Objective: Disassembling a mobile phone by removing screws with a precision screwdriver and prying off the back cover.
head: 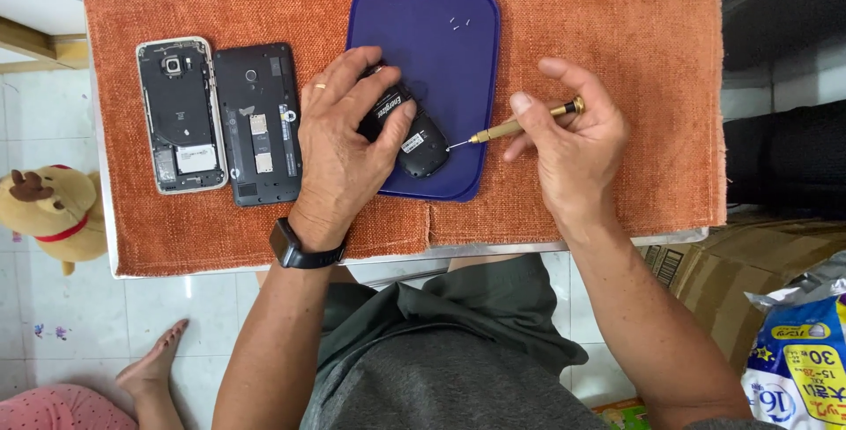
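Observation:
My left hand [344, 135] grips a small black device [419, 144] that lies on a dark blue tray [441, 33]. My right hand [573, 144] holds a thin brass-coloured screwdriver [520, 126], and its tip touches the right edge of the device. A few tiny screws [458, 22] lie loose near the far end of the tray. A black watch is on my left wrist and a ring on one finger.
Two opened phones, one with a silver frame [179, 115] and one black [258, 123], lie left of the tray on an orange cloth [634, 60]. More dark devices sit at the far edge. A plush toy [48, 210], a person's bare foot [154, 364], a cardboard box [731, 271] and a printed bag [802, 368] are below the table.

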